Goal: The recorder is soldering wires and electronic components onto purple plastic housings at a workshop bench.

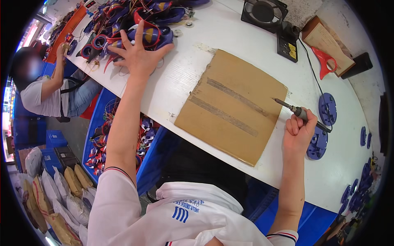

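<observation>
My right hand [301, 130] is closed around the dark handle of a soldering iron [296, 110], whose tip points left over the right edge of a brown cardboard sheet [230, 106]. At the far left, my left hand [139, 57] has its fingers spread wide. It is over a purple plastic part with red and yellow pieces [164, 37], at the near edge of a heap of wired parts [119, 16]. Whether the fingertips touch that part I cannot tell. Two strips of grey-brown tape run across the cardboard.
A black fan [264, 14] and a soldering iron stand [287, 41] are at the back. Purple round parts [327, 108] and a red plastic frame [324, 62] lie to the right. A blue bin [96, 135] of parts stands below the table edge. Another person [45, 86] sits at left.
</observation>
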A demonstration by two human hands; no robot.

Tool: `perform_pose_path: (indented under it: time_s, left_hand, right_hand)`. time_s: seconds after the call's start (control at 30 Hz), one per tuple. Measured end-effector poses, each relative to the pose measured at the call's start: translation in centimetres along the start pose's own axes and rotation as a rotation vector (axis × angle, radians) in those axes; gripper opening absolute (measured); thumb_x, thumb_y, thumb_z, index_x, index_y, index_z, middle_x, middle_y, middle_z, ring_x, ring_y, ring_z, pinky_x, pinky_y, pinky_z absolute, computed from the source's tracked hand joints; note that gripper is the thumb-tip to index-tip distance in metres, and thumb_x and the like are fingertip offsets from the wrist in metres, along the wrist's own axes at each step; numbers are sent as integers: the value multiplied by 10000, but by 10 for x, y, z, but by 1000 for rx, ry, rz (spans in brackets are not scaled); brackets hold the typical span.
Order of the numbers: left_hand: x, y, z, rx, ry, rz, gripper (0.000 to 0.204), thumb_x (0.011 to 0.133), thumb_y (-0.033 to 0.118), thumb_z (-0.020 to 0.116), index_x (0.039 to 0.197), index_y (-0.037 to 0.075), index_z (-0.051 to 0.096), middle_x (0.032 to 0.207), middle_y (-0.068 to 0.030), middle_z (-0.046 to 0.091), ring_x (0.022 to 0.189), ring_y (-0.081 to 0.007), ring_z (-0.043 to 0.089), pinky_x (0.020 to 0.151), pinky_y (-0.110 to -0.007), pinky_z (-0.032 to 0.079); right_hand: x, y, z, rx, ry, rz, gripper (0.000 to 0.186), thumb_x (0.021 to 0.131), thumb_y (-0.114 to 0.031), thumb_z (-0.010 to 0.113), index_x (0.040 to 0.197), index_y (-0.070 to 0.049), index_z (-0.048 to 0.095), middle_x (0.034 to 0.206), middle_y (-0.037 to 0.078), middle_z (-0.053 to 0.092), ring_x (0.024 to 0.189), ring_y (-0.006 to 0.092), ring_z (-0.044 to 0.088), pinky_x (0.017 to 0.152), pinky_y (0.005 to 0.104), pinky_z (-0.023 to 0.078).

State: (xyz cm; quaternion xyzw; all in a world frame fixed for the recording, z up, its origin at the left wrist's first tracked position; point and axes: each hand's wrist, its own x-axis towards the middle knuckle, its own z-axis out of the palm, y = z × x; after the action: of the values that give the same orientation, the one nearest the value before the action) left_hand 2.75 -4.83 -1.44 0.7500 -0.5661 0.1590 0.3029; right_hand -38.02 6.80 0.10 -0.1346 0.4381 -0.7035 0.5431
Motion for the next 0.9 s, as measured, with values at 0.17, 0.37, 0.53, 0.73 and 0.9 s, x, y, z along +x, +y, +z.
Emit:
perform_pose_path:
  time_s: [0.17,0.37,0.53,0.73,0.9]
  left_hand:
    - [20,-13,9,64,33,-92,1053,553,729,790,1465,463,336,1588,-232,143,1341,-686,-82,901,-880,60]
    - [42,-30,20,140,-2,-192,1123,536,818,726,1497,465,265,1599,-223,133,1355,-671,-75,919,-866,79]
    - [27,28,2,54,188,93,1086,607,696,778,1493,248,337,1507,-220,330,1387,-505,212,964,-792,193]
    - [-134,233,-23,-636,-413,763,773,687,503,787,1246,9,585,1344,-200,516,1370,-414,334,1065,-596,260]
    - [-207,349,-34,-805,-517,789,958,559,560,816,1218,-80,543,1259,-234,525,1300,-418,355,1068,-546,251]
  right_hand:
    - [0,0,1,20,-52,15,215,948,-212,525,885,-12,575,608,-15,408,447,67,286,411,237,201]
    - [0,2,6,34,26,37,190,908,-203,613,841,-27,586,611,-16,425,463,62,302,398,230,230]
    - [6,-11,17,24,-20,13,199,924,-209,555,837,-31,574,594,-19,405,440,75,275,416,240,216]
    - [28,-59,16,186,-150,-24,203,902,-209,572,782,-47,543,578,-21,371,450,84,280,428,247,227]
    - [39,-105,-12,343,-307,43,240,922,-216,551,793,-14,556,567,-28,395,418,58,270,388,216,199]
